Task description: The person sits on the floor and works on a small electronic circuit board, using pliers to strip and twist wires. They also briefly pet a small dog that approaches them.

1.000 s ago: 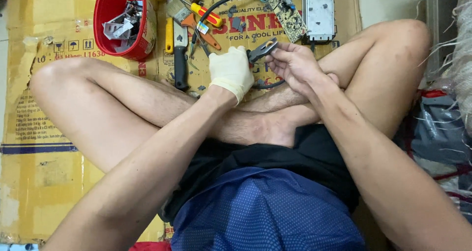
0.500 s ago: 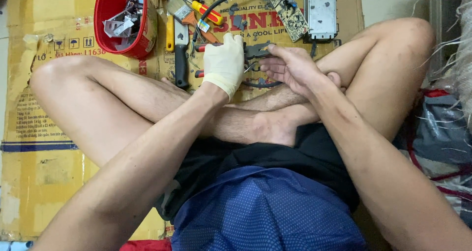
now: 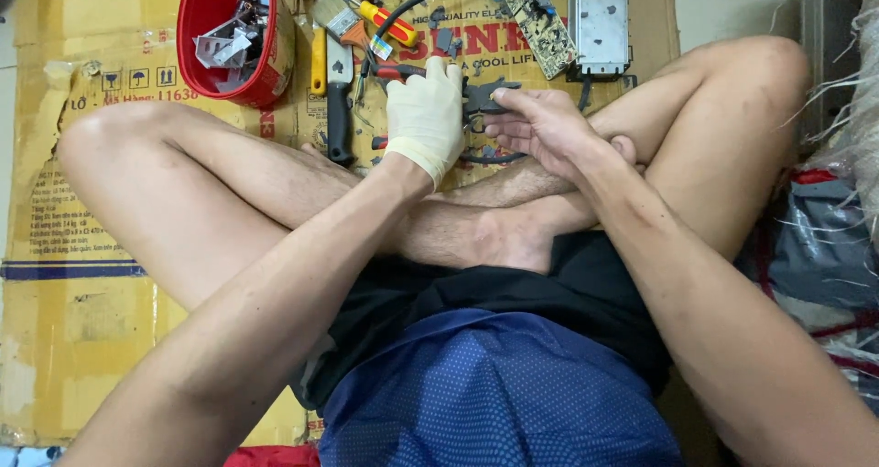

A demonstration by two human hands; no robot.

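Both hands have drifted slightly toward the left of the view over the last second, and the gloved left hand (image 3: 424, 110) now lies further over the tools than it did, its fingers pointing away from the body. It wears a pale, cream-coloured glove and is curled down over a pair of red-handled pliers (image 3: 396, 71); one red handle shows above the fingers and another red tip just below the palm, so the hand looks closed on the pliers, though the grip itself is hidden under the glove. The bare right hand (image 3: 540, 128) sits just beside it, fingers bent and pinched around a small dark plastic part (image 3: 485, 96), which is held between the two hands, above the crossed shins.

All this happens over a flattened cardboard sheet (image 3: 55, 201) spread on the floor. On the cardboard, to the upper left, stands a red plastic bucket (image 3: 197, 9) with metal scraps inside. Near it lie a black-handled knife (image 3: 340, 110), a yellow-handled tool (image 3: 318, 64), a paintbrush (image 3: 331, 14) and a red and yellow screwdriver (image 3: 385, 23). A green circuit board (image 3: 531, 23) and a grey metal casing (image 3: 600, 18) lie beyond the hands, with a black cable (image 3: 421, 0) curving across toward them.
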